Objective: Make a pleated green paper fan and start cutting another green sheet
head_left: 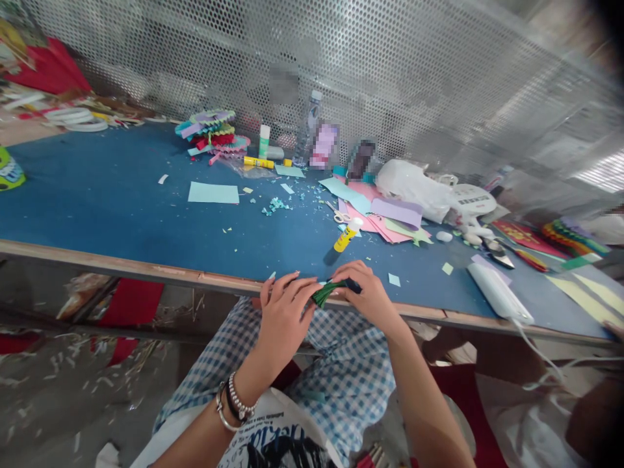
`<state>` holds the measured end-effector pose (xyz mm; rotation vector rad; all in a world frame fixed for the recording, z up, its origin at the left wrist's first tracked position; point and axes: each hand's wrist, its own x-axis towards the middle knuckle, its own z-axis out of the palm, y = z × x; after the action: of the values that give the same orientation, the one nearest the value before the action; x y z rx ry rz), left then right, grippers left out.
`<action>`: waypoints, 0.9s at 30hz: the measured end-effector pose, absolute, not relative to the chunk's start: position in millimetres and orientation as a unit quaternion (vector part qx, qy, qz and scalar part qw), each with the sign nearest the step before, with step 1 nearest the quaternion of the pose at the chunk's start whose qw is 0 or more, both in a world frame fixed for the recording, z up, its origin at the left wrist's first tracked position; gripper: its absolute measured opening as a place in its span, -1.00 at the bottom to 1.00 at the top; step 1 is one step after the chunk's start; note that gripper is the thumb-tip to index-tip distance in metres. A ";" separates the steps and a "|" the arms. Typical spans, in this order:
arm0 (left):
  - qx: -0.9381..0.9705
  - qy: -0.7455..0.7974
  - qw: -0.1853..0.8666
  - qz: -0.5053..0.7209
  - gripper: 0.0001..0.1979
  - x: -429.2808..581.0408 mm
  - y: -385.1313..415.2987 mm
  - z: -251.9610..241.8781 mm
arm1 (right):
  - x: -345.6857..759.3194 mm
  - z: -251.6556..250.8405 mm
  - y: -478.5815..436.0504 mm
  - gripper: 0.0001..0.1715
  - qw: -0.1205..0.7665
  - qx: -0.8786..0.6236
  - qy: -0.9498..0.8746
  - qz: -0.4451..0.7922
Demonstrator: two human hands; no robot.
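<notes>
A small green folded piece is between my two hands at the table's front edge. My right hand closes its fingers on the upper right end of it. The fingers of my left hand are bent and apart, with the thumb beside the green piece; whether they grip it is unclear. Just beyond my hands a yellow glue stick with a white cap stands upright on the blue table.
Scissors, coloured paper and a white bag lie beyond the glue stick. A pale blue sheet and paper scraps are farther left. At right lies a white corded device; another person sits there.
</notes>
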<state>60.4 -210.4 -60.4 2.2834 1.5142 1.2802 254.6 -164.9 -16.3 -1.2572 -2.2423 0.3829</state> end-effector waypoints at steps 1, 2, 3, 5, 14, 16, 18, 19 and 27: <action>0.766 0.492 0.069 0.408 -0.62 59.0 -212.0 -58.5 | 253.7 -17.1 -166.9 -0.94 0.279 -0.465 -0.828 0.143; 0.778 0.482 0.080 0.396 -0.52 57.7 -213.6 -56.6 | 252.4 -17.4 -169.3 -0.95 0.290 -0.460 -0.827 0.143; 0.786 0.472 0.091 0.388 -0.42 56.5 -215.0 -55.0 | 250.8 -16.9 -172.2 -0.95 0.302 -0.452 -0.827 0.141; 0.789 0.466 0.112 0.385 -0.32 54.0 -217.3 -52.3 | 246.9 -13.9 -178.9 -0.95 0.321 -0.430 -0.833 0.135; 0.739 0.427 0.337 0.397 -0.56 38.9 -231.9 -26.3 | 237.9 4.3 -203.8 -0.80 0.366 -0.348 -0.856 0.113; 0.714 0.426 0.386 0.400 -0.57 37.1 -236.1 -21.5 | 236.9 6.3 -206.8 -0.79 0.362 -0.343 -0.861 0.104; 0.686 0.425 0.433 0.402 -0.59 36.1 -238.9 -19.6 | 235.6 7.8 -209.3 -0.80 0.351 -0.342 -0.867 0.092; 0.669 0.423 0.456 0.406 -0.61 35.7 -239.8 -19.3 | 234.9 8.5 -210.5 -0.80 0.347 -0.343 -0.869 0.088; 0.502 0.377 0.652 0.425 -0.63 32.3 -240.6 -15.5 | 232.9 15.6 -218.0 -0.56 0.379 -0.327 -0.840 0.210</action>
<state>32.3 -240.6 -15.5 1.1397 0.8546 0.9641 232.9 -218.0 15.6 -0.8362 -2.1459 0.5353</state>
